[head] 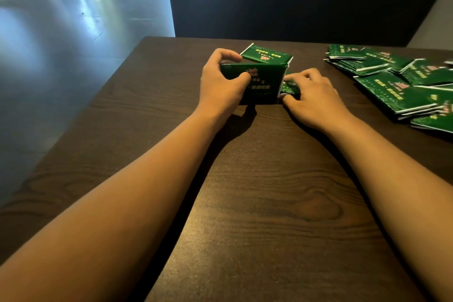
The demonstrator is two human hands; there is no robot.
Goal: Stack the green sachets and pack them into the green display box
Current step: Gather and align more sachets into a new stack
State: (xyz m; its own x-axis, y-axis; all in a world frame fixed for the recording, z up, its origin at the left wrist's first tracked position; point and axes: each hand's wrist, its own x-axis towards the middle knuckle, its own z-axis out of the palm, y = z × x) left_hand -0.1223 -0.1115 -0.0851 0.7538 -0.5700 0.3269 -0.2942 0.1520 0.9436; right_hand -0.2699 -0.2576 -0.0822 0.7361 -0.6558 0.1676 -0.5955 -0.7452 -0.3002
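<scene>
Green box (259, 83) is sitting mid-table, left hand (220, 86) gripping its near-left corner, right hand (316, 95) pinching a small sachet bundle (290, 87) at the box's right end. Many sachets (397, 81) are lying loose, well apart on the right, so packing looks barely started.

Both forearms are bare to the frame edge, and the left hand (221, 81) and right hand (316, 95) wear nothing.
</scene>
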